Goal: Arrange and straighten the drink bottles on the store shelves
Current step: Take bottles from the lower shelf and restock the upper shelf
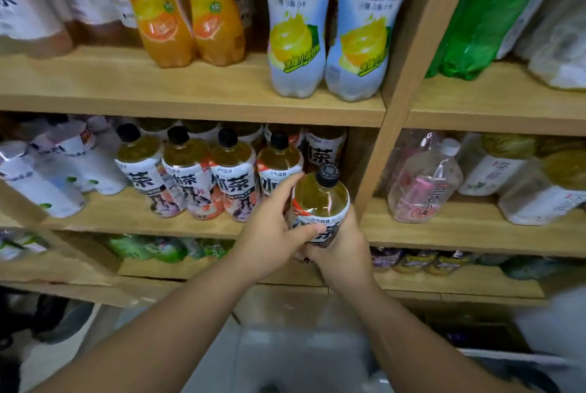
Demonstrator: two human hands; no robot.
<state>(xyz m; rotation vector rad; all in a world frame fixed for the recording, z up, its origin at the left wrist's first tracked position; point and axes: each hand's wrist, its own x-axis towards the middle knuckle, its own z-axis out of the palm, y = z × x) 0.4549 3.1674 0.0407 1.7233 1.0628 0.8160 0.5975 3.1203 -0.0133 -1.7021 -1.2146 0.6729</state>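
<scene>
An iced-tea bottle point(321, 199) with a black cap, amber liquid and a white label is at the right end of the middle shelf point(133, 212), just in front of its edge. My right hand point(341, 246) grips its lower body from below. My left hand point(272, 234) wraps its left side, thumb across the label and fingers reaching up toward the neighbouring bottle. A row of matching tea bottles point(233, 170) stands to its left, leaning slightly. More of the same stand behind.
White-labelled bottles point(47, 170) lie tilted at the shelf's left. Orange point(190, 12) and lemon point(326, 28) soda bottles stand on the upper shelf. A wooden upright point(380, 145) divides off the right bay, which holds a pink bottle point(421, 183). Lower shelves hold green and purple bottles.
</scene>
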